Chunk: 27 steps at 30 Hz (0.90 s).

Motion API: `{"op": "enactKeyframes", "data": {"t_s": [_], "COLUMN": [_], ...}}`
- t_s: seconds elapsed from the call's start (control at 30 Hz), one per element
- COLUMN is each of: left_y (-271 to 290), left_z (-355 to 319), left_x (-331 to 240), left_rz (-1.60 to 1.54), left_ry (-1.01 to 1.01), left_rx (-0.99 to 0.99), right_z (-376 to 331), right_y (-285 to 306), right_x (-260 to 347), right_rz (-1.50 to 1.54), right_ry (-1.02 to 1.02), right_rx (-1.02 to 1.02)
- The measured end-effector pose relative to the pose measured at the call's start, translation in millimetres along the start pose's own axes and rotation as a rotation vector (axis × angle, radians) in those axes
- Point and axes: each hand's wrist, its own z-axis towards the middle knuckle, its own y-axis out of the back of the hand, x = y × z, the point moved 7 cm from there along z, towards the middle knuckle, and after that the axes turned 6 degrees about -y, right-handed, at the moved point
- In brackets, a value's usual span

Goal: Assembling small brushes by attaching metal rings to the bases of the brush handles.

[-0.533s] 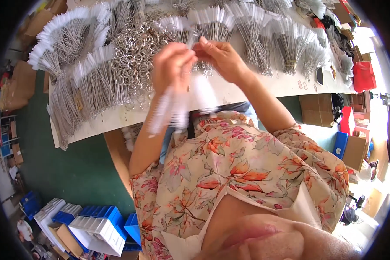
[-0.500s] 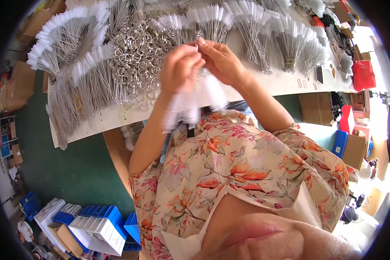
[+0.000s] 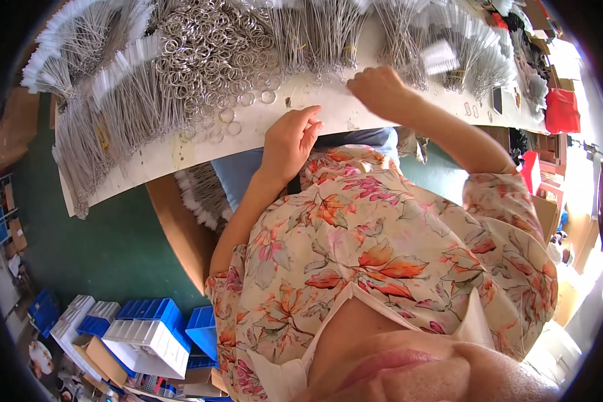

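My left hand [image 3: 290, 142] is raised near the table's front edge. Its fingers are loosely bent, thumb and forefinger apart, with nothing seen between them. To the right, my right hand [image 3: 379, 94] is over the table edge, its fingers curled together; what they hold, if anything, is hidden. Just beyond it is a bright white-bristled brush head [image 3: 440, 57]; whether its stem runs to that hand I cannot tell. Bundles of wire-stemmed brushes [image 3: 325, 40] lie behind the hands. Left of them is a heap of metal split rings [image 3: 211, 53], with a few loose rings [image 3: 268, 97] nearer.
More brush bundles cover the left [image 3: 130, 100] and right [image 3: 472, 50] of the white table [image 3: 248, 127]. A dark phone-like object [image 3: 497, 100] lies at the right edge. Blue and white plastic bins [image 3: 151, 342] stand lower left on the green floor. A cardboard box [image 3: 177, 234] is under the table.
My hands have come apart. The right moved right, and the left dropped back toward me. The white-bristled brushes that hung below them are gone from there; a bright brush head shows farther right.
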Motion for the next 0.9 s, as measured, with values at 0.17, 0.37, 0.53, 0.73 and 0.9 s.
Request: {"op": "enactKeyframes", "data": {"t_s": [0.17,0.37,0.53,0.73,0.9], "left_y": [15.6,50.7,57.2,75.9,56.3], "left_z": [-3.3,31.5,51.7,44.7,52.2], "left_x": [-6.1,-22.2,11.2,24.5,9.5], "left_rz": [0.044,0.383,0.641,-0.036,0.723], "left_ry": [-0.053,-0.352,-0.305,0.268,-0.236], "left_rx": [-0.056,0.108,0.331,-0.056,0.338], "right_z": [1.1,-5.1,1.2,22.2,25.9], "right_y": [25.6,7.1,-3.1,43.4,42.8], "right_x": [35.2,20.8,5.3,14.9,15.2], "right_rz": [1.327,1.375,0.476,1.505,1.599], "right_ry": [0.026,0.022,-0.126,-0.141,-0.186], "right_rx": [0.301,0.426,0.006,-0.161,-0.112]}}
